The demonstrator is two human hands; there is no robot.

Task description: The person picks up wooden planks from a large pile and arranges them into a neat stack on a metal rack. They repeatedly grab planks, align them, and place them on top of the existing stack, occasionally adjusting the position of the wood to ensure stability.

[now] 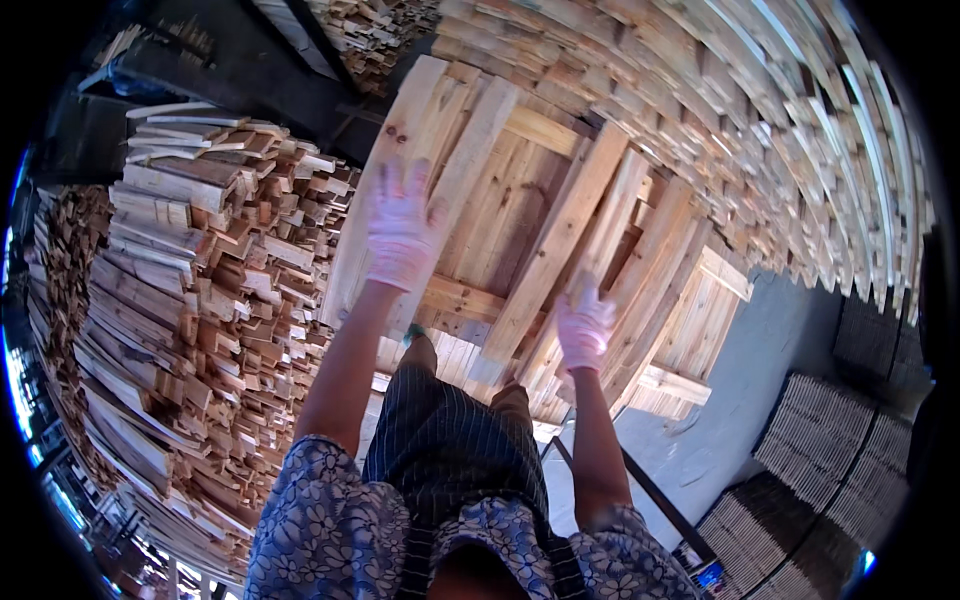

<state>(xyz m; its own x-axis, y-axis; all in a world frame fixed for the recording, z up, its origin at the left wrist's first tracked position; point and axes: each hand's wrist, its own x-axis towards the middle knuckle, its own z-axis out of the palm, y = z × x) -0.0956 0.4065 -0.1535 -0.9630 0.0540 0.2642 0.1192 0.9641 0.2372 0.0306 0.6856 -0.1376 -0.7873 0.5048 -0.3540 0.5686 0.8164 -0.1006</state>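
My left hand (pixel 400 228), in a thin whitish-pink work glove, lies with its fingers spread on the pale wooden boards at the left of a slatted wooden panel (pixel 500 205). It is open. My right hand (pixel 584 328), gloved the same way, is at a narrow wooden board (pixel 607 225) right of the panel's middle. Its fingers are bent at that board and slightly blurred, and the far side of the grip is hidden. Several loose boards lie slanting side by side on the panel. Beneath, to the right, another slatted panel (pixel 690 345) shows.
A tall stack of rough planks (pixel 200 300) stands close on the left. Long stacked wood strips (pixel 720 120) reach across the far right. Banded bundles of thin slats (pixel 815 430) stand on the grey floor (pixel 720 440) at right. A dark bar (pixel 665 500) runs near my right arm.
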